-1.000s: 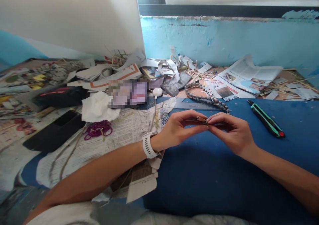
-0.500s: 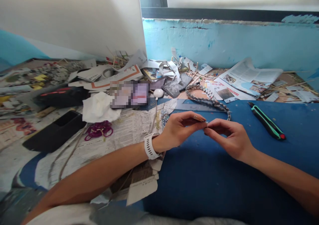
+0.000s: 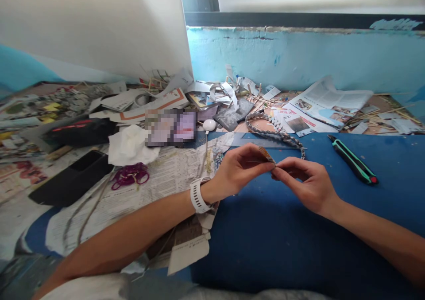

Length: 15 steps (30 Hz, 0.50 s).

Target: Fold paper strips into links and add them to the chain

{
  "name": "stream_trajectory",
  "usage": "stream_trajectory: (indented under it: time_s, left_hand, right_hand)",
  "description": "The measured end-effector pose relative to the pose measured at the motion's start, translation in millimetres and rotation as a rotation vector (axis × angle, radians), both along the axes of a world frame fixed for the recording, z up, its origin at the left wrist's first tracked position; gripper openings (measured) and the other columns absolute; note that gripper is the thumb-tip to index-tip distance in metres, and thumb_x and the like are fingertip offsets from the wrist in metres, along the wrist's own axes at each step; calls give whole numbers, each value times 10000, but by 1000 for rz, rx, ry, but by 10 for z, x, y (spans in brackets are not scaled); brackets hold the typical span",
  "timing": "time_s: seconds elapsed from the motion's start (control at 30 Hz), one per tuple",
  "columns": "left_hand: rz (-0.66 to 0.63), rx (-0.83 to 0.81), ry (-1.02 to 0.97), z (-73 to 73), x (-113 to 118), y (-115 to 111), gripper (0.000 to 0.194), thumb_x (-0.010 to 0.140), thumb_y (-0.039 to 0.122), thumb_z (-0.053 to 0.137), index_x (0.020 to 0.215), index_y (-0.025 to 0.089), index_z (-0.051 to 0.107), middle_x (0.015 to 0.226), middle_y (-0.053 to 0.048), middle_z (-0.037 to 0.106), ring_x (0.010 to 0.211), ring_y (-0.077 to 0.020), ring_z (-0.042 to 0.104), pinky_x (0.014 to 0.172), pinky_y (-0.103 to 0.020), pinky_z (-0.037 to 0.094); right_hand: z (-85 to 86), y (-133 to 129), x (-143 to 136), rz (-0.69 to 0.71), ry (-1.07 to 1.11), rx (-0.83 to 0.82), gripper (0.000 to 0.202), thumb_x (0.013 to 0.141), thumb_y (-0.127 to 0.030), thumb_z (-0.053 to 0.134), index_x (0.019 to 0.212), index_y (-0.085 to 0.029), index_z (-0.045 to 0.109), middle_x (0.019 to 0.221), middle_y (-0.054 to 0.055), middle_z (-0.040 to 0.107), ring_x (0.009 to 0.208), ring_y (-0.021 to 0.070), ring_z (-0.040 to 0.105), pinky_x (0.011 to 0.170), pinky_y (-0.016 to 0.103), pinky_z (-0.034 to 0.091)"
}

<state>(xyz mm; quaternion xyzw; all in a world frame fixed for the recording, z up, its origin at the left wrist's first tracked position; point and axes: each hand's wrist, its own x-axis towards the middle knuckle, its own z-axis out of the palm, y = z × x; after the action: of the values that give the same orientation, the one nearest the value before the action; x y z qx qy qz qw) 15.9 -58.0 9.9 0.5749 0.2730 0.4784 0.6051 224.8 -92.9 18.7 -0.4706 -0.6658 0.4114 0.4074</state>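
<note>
Now, above the blue tabletop [image 3: 265,247], the left hand [image 3: 237,169] and right hand [image 3: 305,182] meet, fingertips pinched nearly closed on a small brownish strip [image 3: 265,154] between them. It's tilted up, baring more face; apparently it's being reshaped or turned. Long axis slants down rightward, lower end toward the right fingertips.
</note>
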Motion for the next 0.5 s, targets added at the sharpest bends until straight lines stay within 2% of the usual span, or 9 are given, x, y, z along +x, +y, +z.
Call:
stream_trajectory:
  time_s: [0.17,0.27,0.33,0.43,0.5]
  left_hand:
    - [-61,-15,74,-28,-41,22,292,837,234,847,987,165,606,947,-48,755,891,-162,759,865,-309,628]
    - [-176,-5,196,-54,-63,9,342,850,228,825,1074,178,570,991,-60,735,932,-173,744,890,-333,616]
    - [-230,30,270,-66,-74,-5,334,864,227,802,1101,173,573,1014,-74,725,945,-178,736,901,-341,608]
    - [-199,83,306,-76,-82,-8,310,870,238,792,1097,165,594,1016,-80,719,909,-164,723,881,-320,598]
    - [-127,67,270,-77,-82,8,289,873,255,794,1061,167,594,977,-66,712,871,-149,711,849,-297,595]
  right_hand:
    - [37,51,65,49,-68,32,185,890,-377,794,1016,-244,765,948,21,798,820,178,773,763,279,650]
    - [17,51,74,40,-19,133,344,844,-333,845,1156,-265,716,1022,20,797,898,199,786,821,313,667]
    - [-14,43,70,-13,-38,226,354,859,-284,827,1190,-283,702,985,7,795,904,200,788,822,319,666]
    - [-28,50,73,-106,-127,322,279,892,-221,776,1155,-293,716,956,3,787,837,187,779,773,309,654]
    - [-1,66,87,-88,-159,384,230,902,-187,744,1107,-289,722,965,12,776,811,183,761,755,315,636]
